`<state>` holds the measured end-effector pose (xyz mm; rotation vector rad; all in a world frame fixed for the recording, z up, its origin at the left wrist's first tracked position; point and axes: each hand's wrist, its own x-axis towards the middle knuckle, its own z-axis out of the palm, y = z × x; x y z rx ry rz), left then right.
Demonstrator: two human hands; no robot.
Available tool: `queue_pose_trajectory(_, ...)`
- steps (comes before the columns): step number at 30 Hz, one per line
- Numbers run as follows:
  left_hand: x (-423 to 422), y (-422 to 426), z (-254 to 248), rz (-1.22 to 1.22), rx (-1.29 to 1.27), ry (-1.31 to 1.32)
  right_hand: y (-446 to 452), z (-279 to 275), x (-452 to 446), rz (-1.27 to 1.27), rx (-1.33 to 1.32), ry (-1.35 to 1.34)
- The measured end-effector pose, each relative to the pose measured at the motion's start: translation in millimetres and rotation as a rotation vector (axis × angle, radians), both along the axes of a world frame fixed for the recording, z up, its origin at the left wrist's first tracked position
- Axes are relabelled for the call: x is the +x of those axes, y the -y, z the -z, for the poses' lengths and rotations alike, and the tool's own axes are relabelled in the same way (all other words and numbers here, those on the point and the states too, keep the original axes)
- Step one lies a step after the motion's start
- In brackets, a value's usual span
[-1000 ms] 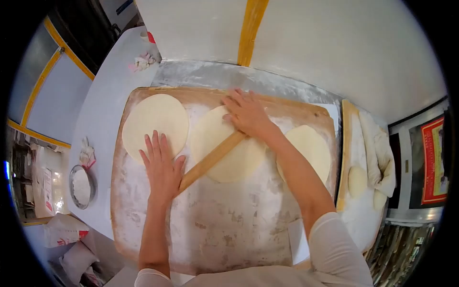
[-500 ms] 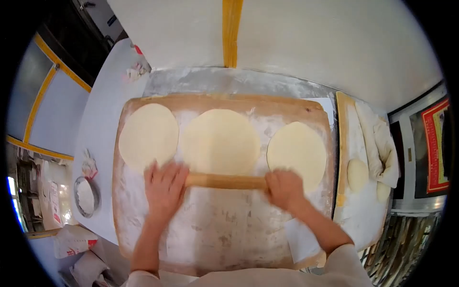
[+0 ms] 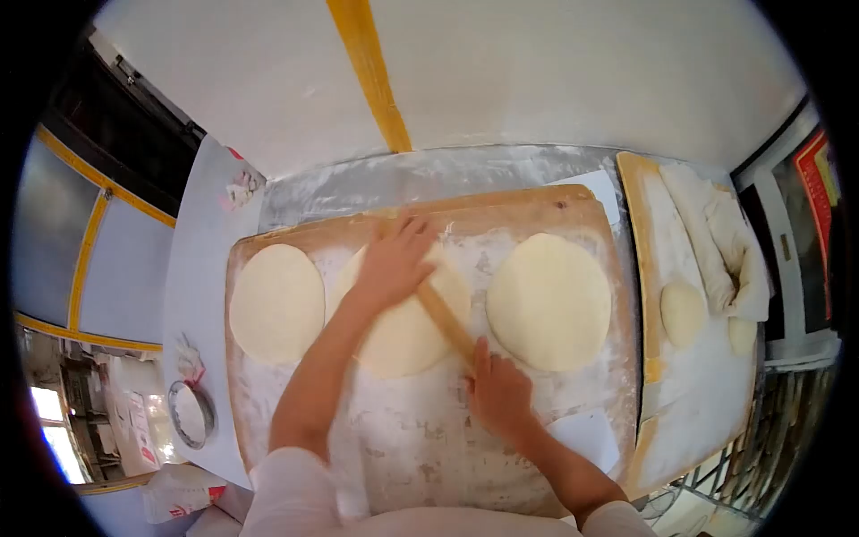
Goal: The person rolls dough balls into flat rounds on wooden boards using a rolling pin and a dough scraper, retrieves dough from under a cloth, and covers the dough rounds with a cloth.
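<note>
A wooden rolling pin (image 3: 446,322) lies slantwise over the middle dough sheet (image 3: 403,336), a flat, pale round. On the pin's far end is my left hand (image 3: 396,261), its fingers over the wood and slightly blurred. My right hand (image 3: 503,394) grips the near end, beside the sheet's lower right edge. A second dough round (image 3: 277,304) lies to the left of the middle one, and a third dough round (image 3: 549,302) lies to the right. All three rest on a floured wooden board (image 3: 420,447).
A metal bowl (image 3: 191,414) with white contents stands left of the board. On the right, a second floured board (image 3: 693,403) carries a dough ball (image 3: 683,315) and a bunched cloth (image 3: 716,237). A white sheet (image 3: 586,438) lies near my right forearm. A white wall (image 3: 573,72) rises behind.
The rolling pin has turned from level to a steep slant. My left hand went up and right with its far end; my right hand came down and left. The view has also shifted.
</note>
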<state>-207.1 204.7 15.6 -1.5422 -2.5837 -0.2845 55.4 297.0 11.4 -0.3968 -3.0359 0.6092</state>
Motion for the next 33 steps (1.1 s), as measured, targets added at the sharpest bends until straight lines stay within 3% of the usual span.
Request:
queue_pose_trajectory(3, 33.6, 88.8, -6.5, -0.307, -0.143, 0.037, 15.8, 1.7, 11.5, -0.133, -0.082, -0.042)
queue_pose_trajectory(6, 14.0, 102.8, -36.8, -0.382, -0.347, 0.289, 32.7, -7.4, 12.4, -0.169, -0.103, -0.069)
queue_pose_trajectory(9, -5.4, 49.3, -22.9, -0.095, 0.112, -0.059, 34.2, -19.9, -0.7, -0.144, -0.075, -0.106)
queue_pose_trajectory(12, 21.6, 79.1, -3.4, -0.089, 0.016, -0.027, 32.5, -17.7, 0.5, -0.205, -0.045, -0.126)
queue_pose_trajectory(16, 78.0, 171.2, -21.3, -0.046, -0.225, 0.148, 21.9, 22.4, 12.3, -0.420, 0.001, -0.266)
queue_pose_trajectory(19, 84.9, 197.6, -34.8, -0.158, -0.265, 0.326, -23.5, -3.8, -23.5, -0.627, 0.075, -0.320)
queue_pose_trajectory(21, 70.0, 184.9, -23.8, -0.242, -0.128, 0.059, -45.2, -43.5, -74.3, -0.630, 0.167, -0.018)
queue_pose_trajectory(23, 40.3, 158.0, -3.6, -0.358, -0.048, -0.108, -54.9, -22.4, -127.3, -0.591, 0.264, -0.361)
queue_pose_trajectory(25, -12.0, 135.3, 9.9, -0.475, -0.045, -0.204, -56.0, -4.8, -183.3, -0.525, 0.233, -0.213)
queue_pose_trajectory(29, -95.6, 115.0, 18.9, -0.631, 0.019, -0.264, -60.9, 12.3, -249.6, -0.287, 0.252, -0.434)
queue_pose_trajectory(30, -86.6, 119.3, 20.6, -0.576, -0.040, -0.166, -59.9, 15.7, -252.4, -0.260, 0.234, -0.454)
queue_pose_trajectory(33, -3.7, 145.9, -0.4, -0.441, -0.125, 0.134, -62.9, -1.4, -195.7, -0.471, 0.138, -0.010)
